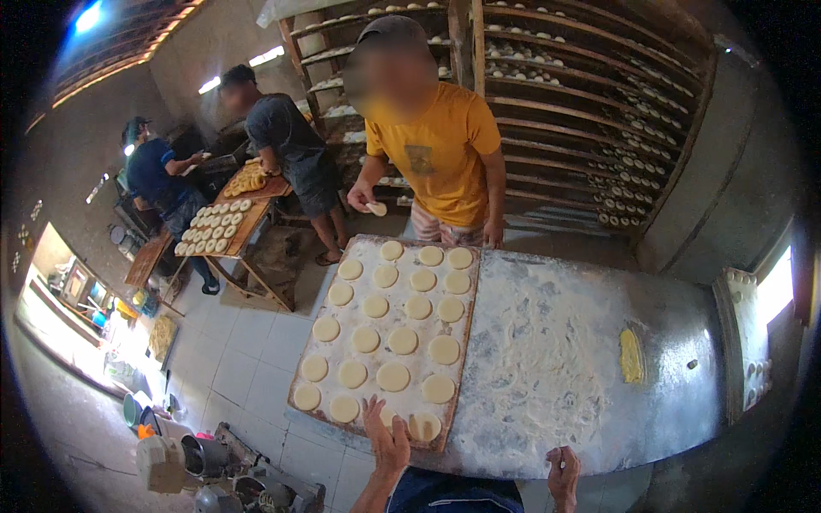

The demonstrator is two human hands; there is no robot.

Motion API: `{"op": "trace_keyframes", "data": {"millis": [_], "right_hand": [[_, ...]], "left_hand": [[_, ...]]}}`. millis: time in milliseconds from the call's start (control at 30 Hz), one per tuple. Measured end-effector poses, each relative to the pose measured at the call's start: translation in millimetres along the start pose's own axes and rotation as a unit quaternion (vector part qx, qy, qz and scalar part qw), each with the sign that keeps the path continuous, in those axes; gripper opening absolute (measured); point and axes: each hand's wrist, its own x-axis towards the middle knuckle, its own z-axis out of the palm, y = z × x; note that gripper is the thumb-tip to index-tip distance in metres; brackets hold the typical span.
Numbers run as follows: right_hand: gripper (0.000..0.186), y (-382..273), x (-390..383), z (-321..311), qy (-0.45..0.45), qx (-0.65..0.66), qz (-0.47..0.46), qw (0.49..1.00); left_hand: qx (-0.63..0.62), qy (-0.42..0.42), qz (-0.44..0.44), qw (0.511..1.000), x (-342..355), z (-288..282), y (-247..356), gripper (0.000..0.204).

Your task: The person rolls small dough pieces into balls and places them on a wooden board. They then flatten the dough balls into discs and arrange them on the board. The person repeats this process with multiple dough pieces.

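Note:
Flat round dough discs (pixel 402 340) lie in rows on a floured wooden board (pixel 469 342) in front of me. At the board's near edge, my left hand (pixel 389 438) is open, fingers stretched over a pale disc (pixel 388 416) that it partly hides. Just to its right sits another disc (pixel 424 426) with darker marks. My right hand (pixel 563 475) is beside the table's front edge, fingers loosely curled, and nothing shows in them. Flour (pixel 547 368) covers the metal table (pixel 667 419) between the board and a yellow lump of dough (pixel 632 356).
Across the board, a person in a yellow shirt (pixel 440 141) holds a dough disc (pixel 376 208). Shelves (pixel 547 101) of dough stand behind. Two people work at the left by a table (pixel 235 244) with ring-shaped pieces. Machinery (pixel 205 466) stands on the floor, lower left.

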Motion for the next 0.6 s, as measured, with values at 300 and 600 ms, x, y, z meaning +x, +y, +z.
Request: {"op": "trace_keyframes", "data": {"millis": [300, 600], "right_hand": [[0.029, 46, -11, -44, -0.021, 0.061, -0.022, 0.998], [0.029, 91, -29, -78, -0.017, 0.024, -0.025, 0.999]], "left_hand": [[0.025, 0.025, 0.063, 0.997, -80, 8, 50, 0.045], [0.06, 0.019, 0.005, 0.998, -147, -3, 62, 0.043]]}}
